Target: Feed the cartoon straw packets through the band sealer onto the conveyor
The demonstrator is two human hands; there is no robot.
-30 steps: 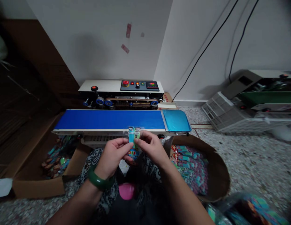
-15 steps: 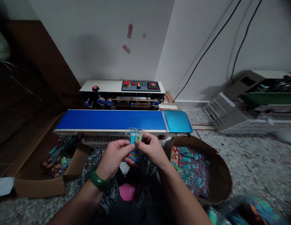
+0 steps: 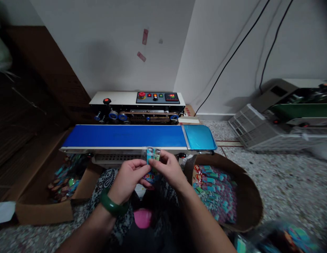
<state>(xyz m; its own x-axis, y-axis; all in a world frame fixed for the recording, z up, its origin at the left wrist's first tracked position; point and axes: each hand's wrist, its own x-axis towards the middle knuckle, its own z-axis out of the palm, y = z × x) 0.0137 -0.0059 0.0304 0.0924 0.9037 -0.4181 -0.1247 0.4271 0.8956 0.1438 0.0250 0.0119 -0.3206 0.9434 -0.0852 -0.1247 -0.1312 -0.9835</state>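
Observation:
My left hand (image 3: 129,177) and my right hand (image 3: 167,168) pinch a small clear packet (image 3: 152,156) with blue and green contents between them, just in front of the blue conveyor belt (image 3: 123,136) of a band sealer machine (image 3: 138,107). A green bangle (image 3: 112,206) circles my left wrist. The packet's lower part is hidden by my fingers.
An open cardboard box (image 3: 42,211) with colourful packets lies at the left. A round brown container (image 3: 248,200) of similar packets sits at the right. A second sealer machine (image 3: 284,119) stands on the speckled floor at far right. A pink object (image 3: 142,217) lies on my lap.
My hands have drawn a little closer together on the packet, and the packet sits slightly lower and nearer to me. Nothing else has moved.

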